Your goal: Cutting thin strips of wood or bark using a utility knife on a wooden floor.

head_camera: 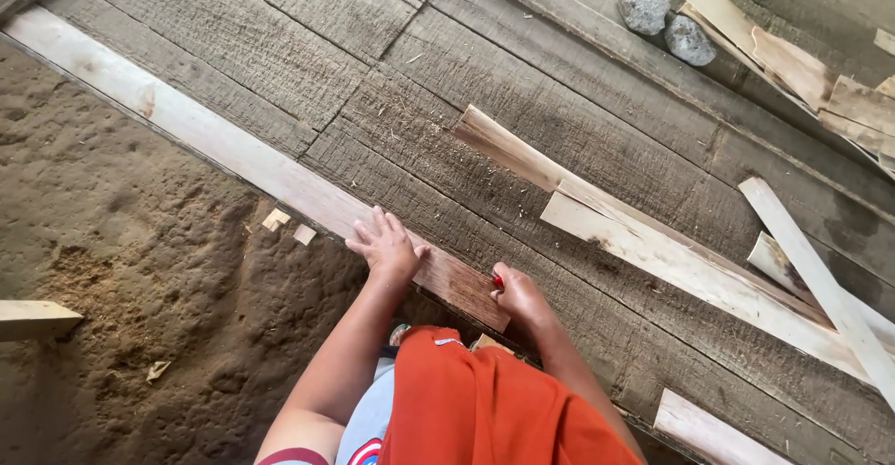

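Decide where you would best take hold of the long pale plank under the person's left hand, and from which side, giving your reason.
Grip the long pale plank by its outer long edge, coming from the dirt side. It lies flat along the rim of the grey boards, so only that edge is open. The left hand already rests flat on it near the reddish end, beside the right hand.

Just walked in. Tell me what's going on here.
A person in an orange top stands at the edge of a platform of weathered wooden planks beside a dirt floor. Their left hand lies flat, fingers spread, on a long pale board running along that edge. Their right hand is closed around a small red object near the board's end; what it is cannot be told. Lighter offcuts and two grey stones lie farther along the planks.
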